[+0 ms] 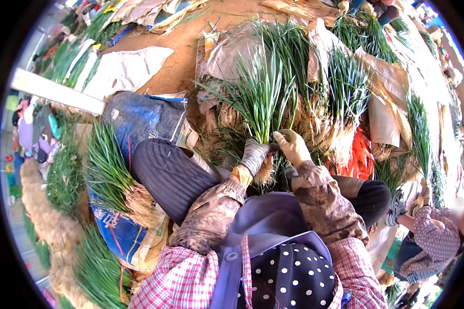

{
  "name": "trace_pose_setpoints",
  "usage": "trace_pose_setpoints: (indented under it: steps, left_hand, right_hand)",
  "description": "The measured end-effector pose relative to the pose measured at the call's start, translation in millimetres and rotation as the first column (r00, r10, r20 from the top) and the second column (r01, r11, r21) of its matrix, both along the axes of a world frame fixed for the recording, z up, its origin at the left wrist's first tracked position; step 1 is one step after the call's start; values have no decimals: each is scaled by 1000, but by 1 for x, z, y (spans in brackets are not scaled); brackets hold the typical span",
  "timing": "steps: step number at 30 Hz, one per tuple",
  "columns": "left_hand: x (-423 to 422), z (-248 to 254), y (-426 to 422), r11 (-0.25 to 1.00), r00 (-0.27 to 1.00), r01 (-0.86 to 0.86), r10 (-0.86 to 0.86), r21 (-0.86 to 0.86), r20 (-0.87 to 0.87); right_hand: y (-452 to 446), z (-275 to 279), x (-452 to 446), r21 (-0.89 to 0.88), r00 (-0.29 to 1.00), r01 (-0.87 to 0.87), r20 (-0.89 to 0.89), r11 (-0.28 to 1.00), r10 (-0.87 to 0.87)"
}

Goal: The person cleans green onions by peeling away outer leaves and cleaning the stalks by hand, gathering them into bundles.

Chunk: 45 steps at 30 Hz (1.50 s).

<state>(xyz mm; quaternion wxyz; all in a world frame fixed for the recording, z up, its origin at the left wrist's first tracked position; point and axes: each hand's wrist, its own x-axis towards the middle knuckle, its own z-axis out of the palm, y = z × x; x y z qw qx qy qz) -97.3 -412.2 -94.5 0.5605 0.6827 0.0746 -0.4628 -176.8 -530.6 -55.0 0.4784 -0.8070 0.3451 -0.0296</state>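
Observation:
My left hand (pixel 254 154), in a grey glove with a yellowish cuff, is closed around a bunch of chive-like green plants (pixel 263 95). Their long leaves fan upward and pale roots (pixel 265 172) hang below the fist. Close beside the bunch, on its right, my right hand (pixel 294 147) wears a cream-yellow glove. Its thumb and fingers are pinched together near the base of the leaves; what lies between them is too small to make out. More rooted green plants (pixel 348 77) lie just beyond both hands, partly over sacking.
To the left, a tied bundle (pixel 111 170) lies near my bent knee (pixel 165 172) on blue sacks (pixel 113 226). A white bar (pixel 56 92) reaches in from the left. Red plastic (pixel 358 159) shows at right; another person (pixel 430 242) crouches at far right, holding plants.

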Motion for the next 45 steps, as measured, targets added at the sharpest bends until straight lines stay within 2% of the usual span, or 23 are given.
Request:
trace_pose_setpoints:
  steps: [2,5,6,7,9,11,12,13,15,17,21,25,29,31,33,35,36,39,40,42,43,44,45]
  left_hand:
    - [2,3,0,1000,1000,2,-2,6,22]
    - [-3,27,5,918,966,-258,240,-301,-96]
    - [-3,34,5,917,961,-273,242,-292,-138]
    - [-4,31,7,886,956,-286,241,-364,-165]
    - [-6,19,9,808,948,-311,228,-501,-222]
    - [-3,16,11,869,971,-221,154,-442,-184]
    - [-6,23,9,873,972,-222,163,-435,-169]
    - [-6,28,8,876,973,-224,173,-427,-154]
    - [-6,26,8,898,977,-198,151,-392,-149]
    - [-7,31,7,871,985,-169,132,-462,-111]
    - [-4,32,14,786,939,-244,45,-568,-342]
    - [-5,32,15,779,950,-228,48,-584,-307]
    - [-7,33,14,805,986,-91,-8,-586,-165]
    - [-7,40,14,821,992,-74,3,-566,-126]
    - [-9,50,14,821,986,-99,4,-563,-168]
    - [-8,40,12,878,991,-69,5,-473,-135]
    - [-9,39,10,900,994,-58,12,-432,-108]
    - [-12,43,6,962,998,4,11,-272,57]
    - [-15,36,4,972,993,5,23,-233,115]
    - [-17,0,3,984,955,65,-13,-166,297]
    - [-17,-3,4,978,980,34,7,-206,198]
    - [-16,8,6,964,990,49,-12,-262,139]
    - [-17,20,5,945,996,60,-35,-323,81]
  right_hand:
    - [7,-3,11,79,996,81,42,994,-85]
    - [13,-25,17,269,954,239,116,933,-278]
    - [16,-18,13,571,902,301,90,764,-423]
    - [17,-22,12,702,852,347,41,622,-522]
    - [18,-27,10,798,785,448,-136,403,-604]
    - [13,-53,3,886,668,450,-253,109,-700]
    - [6,-62,4,864,635,498,-309,70,-707]
    - [1,-64,2,855,733,499,-327,144,-597]
    - [-5,-71,-4,930,898,237,-99,281,-429]
    - [-9,-69,0,949,933,122,-10,291,-359]
    - [-14,-42,8,954,972,-107,160,280,-173]
    - [-16,-37,14,951,943,-61,154,302,-294]
    - [-20,-53,8,913,939,-94,213,398,-268]
    - [-26,-63,4,937,952,-140,216,319,-219]
    - [-27,-70,2,853,909,-261,374,451,-182]
    - [-24,-56,7,842,942,-96,249,531,-223]
    - [-27,-45,9,694,986,123,-6,709,-165]
    - [-9,-27,17,381,990,84,-137,921,-33]
    - [-15,-63,12,-30,986,-70,-154,997,65]
    - [-8,-64,5,-37,942,-76,-329,996,60]
    - [-12,-86,-2,103,950,-91,-289,991,117]
    - [-18,-106,-10,412,991,-60,-83,909,103]
    - [-21,-126,-19,728,988,-92,154,680,-30]
